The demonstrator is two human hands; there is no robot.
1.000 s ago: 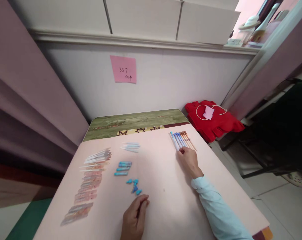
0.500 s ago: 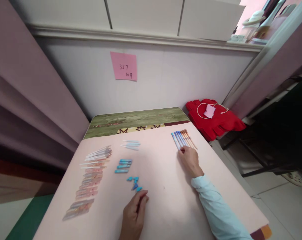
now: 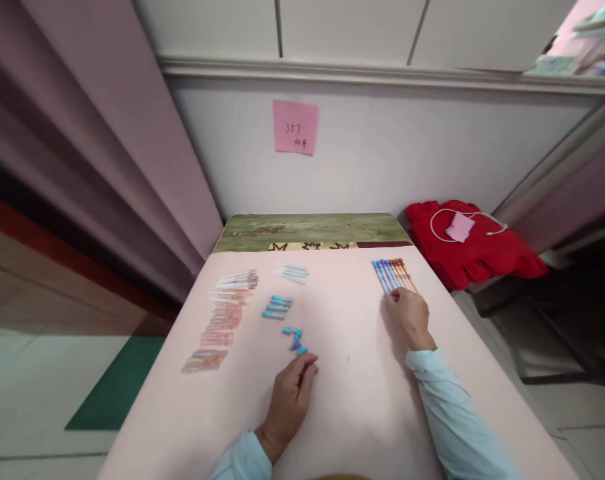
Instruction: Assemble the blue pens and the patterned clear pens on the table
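Observation:
My left hand (image 3: 292,398) rests on the pink table (image 3: 352,400), its fingers together and curled, tips touching the nearest of several small blue caps (image 3: 295,339). Whether the fingers pinch a cap is hidden. My right hand (image 3: 408,317) lies curled at the near end of a row of blue and orange pens (image 3: 393,275) at the far right, touching their ends. Blue pen barrels (image 3: 278,307) and pale refills (image 3: 292,272) lie beyond the caps. Orange and clear pen parts (image 3: 225,313) run in a column on the left.
A pink sticky note (image 3: 295,127) hangs on the white wall. A red cloth (image 3: 475,250) with a white cord and pink paper lies beyond the table's right corner. A green patterned strip (image 3: 309,230) covers the far table end. Curtains hang at left.
The view has shifted, so everything sits further right in the picture and the table looks farther away. Both hands keep their places by the caps and the pens.

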